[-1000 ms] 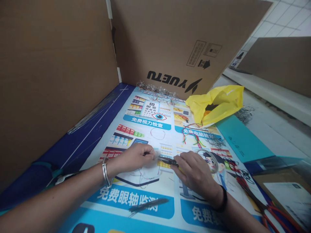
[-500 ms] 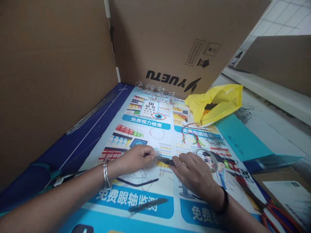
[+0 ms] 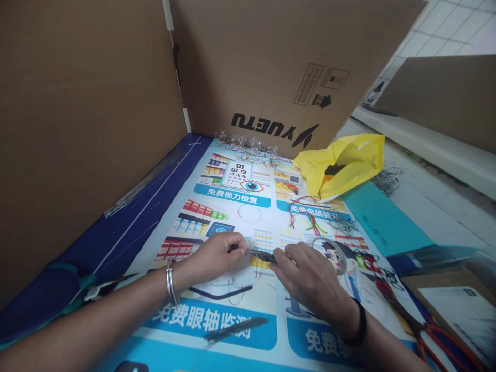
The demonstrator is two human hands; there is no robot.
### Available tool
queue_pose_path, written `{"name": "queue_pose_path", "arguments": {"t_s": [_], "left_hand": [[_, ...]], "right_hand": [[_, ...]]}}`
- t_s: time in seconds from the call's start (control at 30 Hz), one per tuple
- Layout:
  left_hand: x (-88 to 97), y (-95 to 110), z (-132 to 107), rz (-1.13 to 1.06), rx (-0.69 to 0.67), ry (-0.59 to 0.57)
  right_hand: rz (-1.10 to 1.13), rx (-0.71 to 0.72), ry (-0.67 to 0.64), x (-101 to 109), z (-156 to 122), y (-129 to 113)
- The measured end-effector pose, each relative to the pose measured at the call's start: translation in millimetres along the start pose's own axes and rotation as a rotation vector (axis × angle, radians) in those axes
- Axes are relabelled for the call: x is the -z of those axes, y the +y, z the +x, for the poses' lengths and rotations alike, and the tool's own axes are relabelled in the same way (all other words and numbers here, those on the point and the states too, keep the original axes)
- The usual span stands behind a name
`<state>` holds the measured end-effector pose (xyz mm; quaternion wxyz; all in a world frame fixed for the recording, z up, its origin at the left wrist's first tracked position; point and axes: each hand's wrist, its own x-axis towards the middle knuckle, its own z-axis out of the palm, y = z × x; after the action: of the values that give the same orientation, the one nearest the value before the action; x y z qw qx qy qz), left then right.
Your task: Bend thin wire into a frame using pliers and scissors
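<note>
My left hand (image 3: 217,254), with metal bangles at the wrist, is closed in a pinch on a small piece of thin wire at the middle of a printed poster (image 3: 217,320). My right hand (image 3: 310,276), with a black band at the wrist, is closed round small dark pliers (image 3: 262,255) whose tips point left and meet the left fingertips. Thin wire loops (image 3: 232,289) lie on the poster just below the hands.
Cardboard walls (image 3: 89,113) stand to the left and behind. A yellow plastic bag (image 3: 341,163) lies at the back right, coloured strings (image 3: 310,217) before it. Another dark tool (image 3: 236,328) lies nearer me. Red-handled scissors (image 3: 434,330) sit at the lower right, pliers (image 3: 101,288) at the left.
The hands stay together at the same spot; the view has shifted slightly. No clear change in what is held.
</note>
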<state>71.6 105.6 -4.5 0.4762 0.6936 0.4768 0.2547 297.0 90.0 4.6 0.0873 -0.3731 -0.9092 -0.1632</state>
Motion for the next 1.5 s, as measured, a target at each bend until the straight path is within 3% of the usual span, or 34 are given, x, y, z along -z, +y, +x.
{"name": "queue_pose_path", "arguments": {"t_s": [0.7, 0.87, 1.1, 1.33, 1.5], "left_hand": [[-3.9, -7, 2, -0.033, 0.004, 0.020], [4.0, 3, 1, -0.143, 0.166, -0.041], [12.0, 4, 2, -0.463, 0.231, 0.127], [10.0, 4, 2, -0.644, 0.268, 0.200], [10.0, 6, 2, -0.671, 0.271, 0.165]], "right_hand": [[0.084, -0.008, -0.015, -5, 2, 0], [0.183, -0.081, -0.009, -10, 1, 0], [0.320, -0.254, 0.008, -19, -3, 10], [0.472, -0.254, 0.000, -22, -5, 13], [0.530, -0.223, 0.036, -20, -4, 12]]}}
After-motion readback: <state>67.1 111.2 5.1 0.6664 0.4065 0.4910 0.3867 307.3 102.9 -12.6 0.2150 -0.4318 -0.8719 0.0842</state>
